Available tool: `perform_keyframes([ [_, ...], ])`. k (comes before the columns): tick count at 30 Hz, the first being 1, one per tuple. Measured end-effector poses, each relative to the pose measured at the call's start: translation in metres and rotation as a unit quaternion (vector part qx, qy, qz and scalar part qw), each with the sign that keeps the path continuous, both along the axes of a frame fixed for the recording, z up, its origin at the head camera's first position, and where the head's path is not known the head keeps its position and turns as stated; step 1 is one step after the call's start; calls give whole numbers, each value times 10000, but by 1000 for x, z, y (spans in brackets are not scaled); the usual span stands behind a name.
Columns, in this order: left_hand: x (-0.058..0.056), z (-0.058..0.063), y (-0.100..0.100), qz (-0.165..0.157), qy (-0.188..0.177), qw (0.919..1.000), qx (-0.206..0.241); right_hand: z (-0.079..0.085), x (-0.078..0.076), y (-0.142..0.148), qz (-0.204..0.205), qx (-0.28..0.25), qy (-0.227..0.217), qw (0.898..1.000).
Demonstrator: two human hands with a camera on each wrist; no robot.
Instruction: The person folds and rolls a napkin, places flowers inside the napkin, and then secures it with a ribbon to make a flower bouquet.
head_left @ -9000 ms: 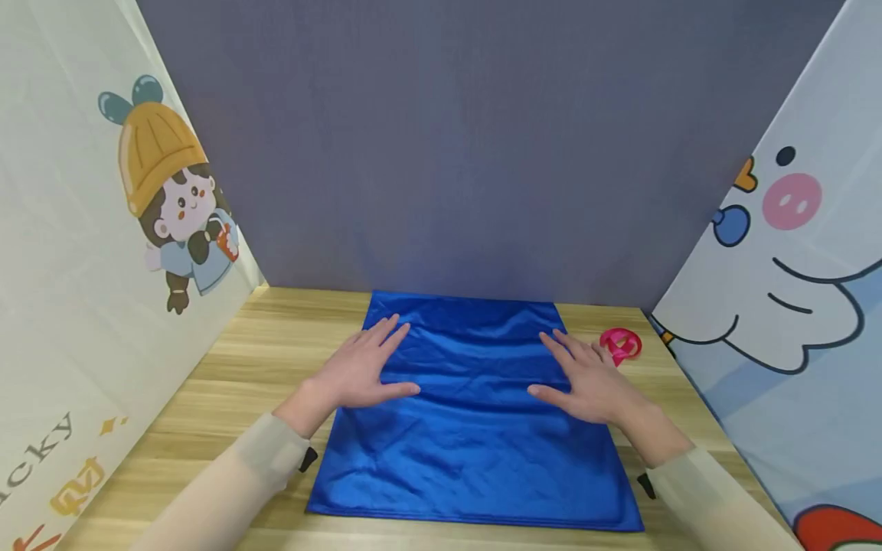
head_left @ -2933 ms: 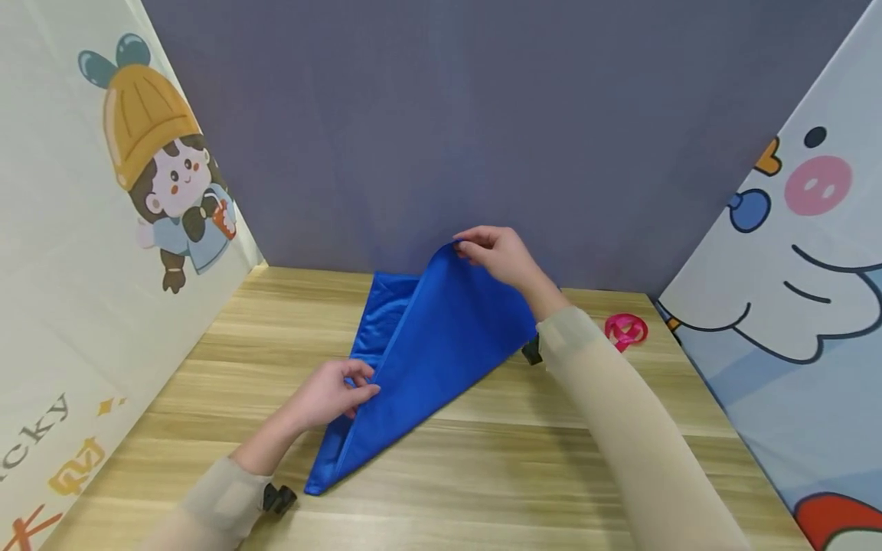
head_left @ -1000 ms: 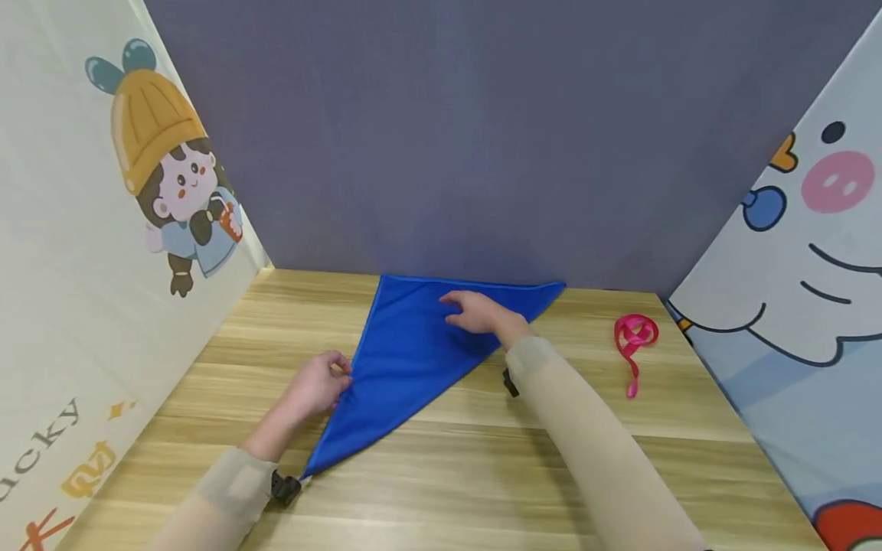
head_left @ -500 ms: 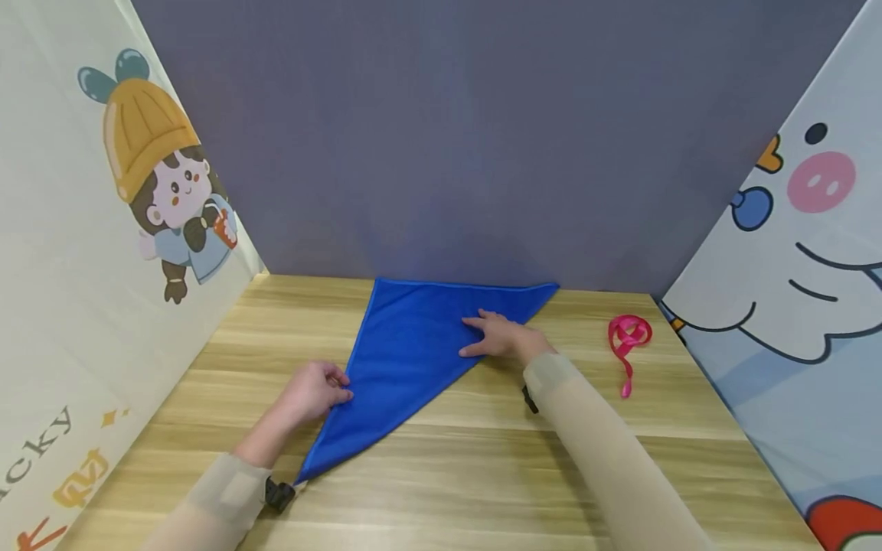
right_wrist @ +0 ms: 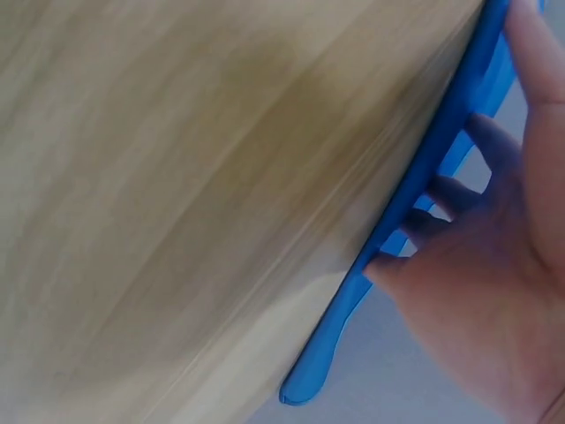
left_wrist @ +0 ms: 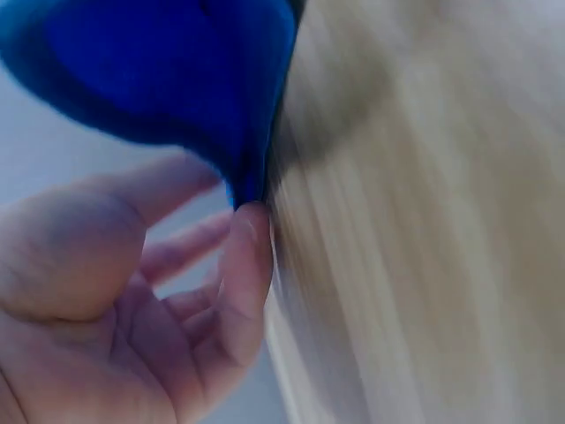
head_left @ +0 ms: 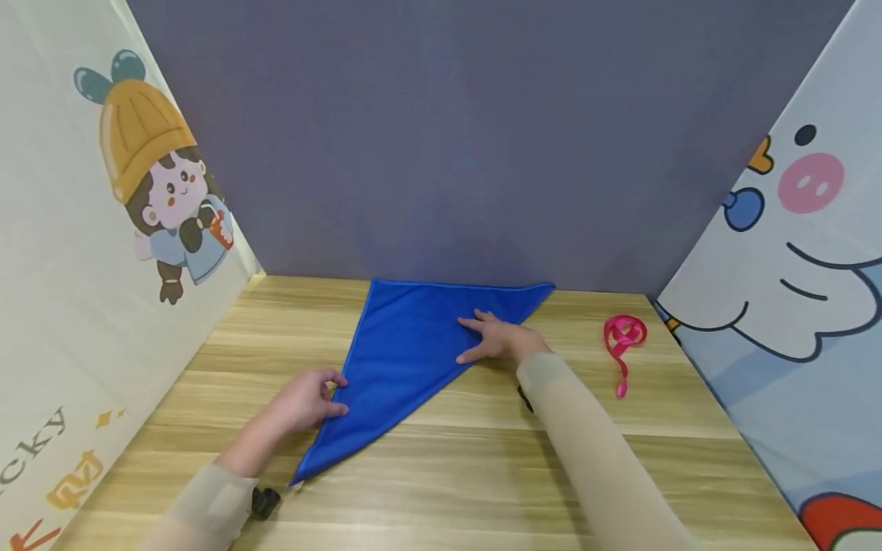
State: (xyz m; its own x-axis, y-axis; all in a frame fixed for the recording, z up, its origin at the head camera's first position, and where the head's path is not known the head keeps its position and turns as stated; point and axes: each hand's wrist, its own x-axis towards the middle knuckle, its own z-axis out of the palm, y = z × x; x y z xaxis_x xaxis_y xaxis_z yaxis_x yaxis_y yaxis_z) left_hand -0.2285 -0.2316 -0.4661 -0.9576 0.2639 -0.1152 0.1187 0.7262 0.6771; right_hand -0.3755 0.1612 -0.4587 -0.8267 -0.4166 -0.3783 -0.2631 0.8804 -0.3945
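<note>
A blue satiny cloth (head_left: 406, 344) lies folded into a triangle on the wooden table. Its long slanting side faces front right, with one corner at the back right and another at the front left. My left hand (head_left: 310, 399) is at the cloth's left edge, thumb and forefinger apart; in the left wrist view, its fingertips (left_wrist: 252, 216) meet the edge. On the slanting side rests my right hand (head_left: 499, 337), its fingers spread over the cloth. The right wrist view has these fingers (right_wrist: 455, 194) lying along the cloth, pressing it from above.
A pink ribbon (head_left: 623, 337), loosely coiled with a short tail, lies on the table (head_left: 441, 490) to the right of the cloth. A grey panel (head_left: 441, 138) stands behind the table, with printed cloth walls on the left (head_left: 41, 229) and right (head_left: 854, 191).
The cloth, spread flat earlier, was lifted at a corner and folded over into a triangle. Since then the right hand has come down nearer the slanting side, and the left thumb and forefinger have parted.
</note>
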Motion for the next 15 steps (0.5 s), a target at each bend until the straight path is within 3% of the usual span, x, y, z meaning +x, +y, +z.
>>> perform_keyframes([
  [8, 21, 7, -11, -768, -47, 9923, -970, -9, -3, -1, 33, 117, 24, 9999],
  [12, 25, 4, -13, -1180, 464, 9850, -1170, -12, -2, 2, 6, 134, -5, 9999],
  [15, 25, 4, -14, -1698, 787, 9753, -1170, -11, -1, 3, -6, 157, -2, 9999],
])
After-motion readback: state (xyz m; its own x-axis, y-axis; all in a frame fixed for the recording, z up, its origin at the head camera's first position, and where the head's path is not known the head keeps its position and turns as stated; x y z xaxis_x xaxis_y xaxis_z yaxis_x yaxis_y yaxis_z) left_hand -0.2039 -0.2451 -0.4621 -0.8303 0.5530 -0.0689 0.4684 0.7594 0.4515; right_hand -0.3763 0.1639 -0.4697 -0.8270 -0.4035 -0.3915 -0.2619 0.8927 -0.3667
